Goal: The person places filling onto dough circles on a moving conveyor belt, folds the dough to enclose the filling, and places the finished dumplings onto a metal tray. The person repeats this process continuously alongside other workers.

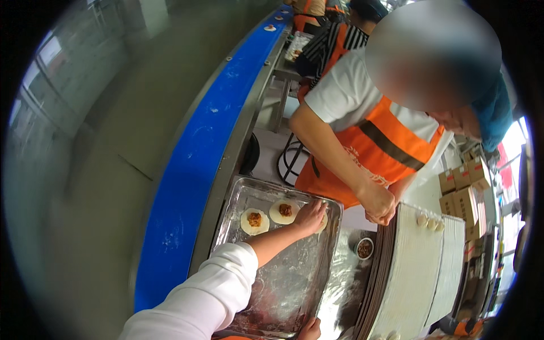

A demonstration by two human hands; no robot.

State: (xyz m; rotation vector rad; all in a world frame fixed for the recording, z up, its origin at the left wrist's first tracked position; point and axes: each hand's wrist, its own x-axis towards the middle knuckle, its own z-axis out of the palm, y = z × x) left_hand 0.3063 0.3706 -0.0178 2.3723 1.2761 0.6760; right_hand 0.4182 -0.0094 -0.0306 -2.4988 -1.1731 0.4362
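At the near edge of the floured rectangular metal tray (272, 294), the right hand (309, 328) is seen only in part; whether it is spread or closed cannot be told. Farther in, the left hand (309, 216) is laid with fingers together on a round dough wrapper (323, 222), mostly hidden beneath it. It is best pressed lightly, clear of two meat-filled dough rounds (255, 221) just beside it. Beyond, a co-worker's hands (378, 205) are clasped over stacked boards (413, 266).
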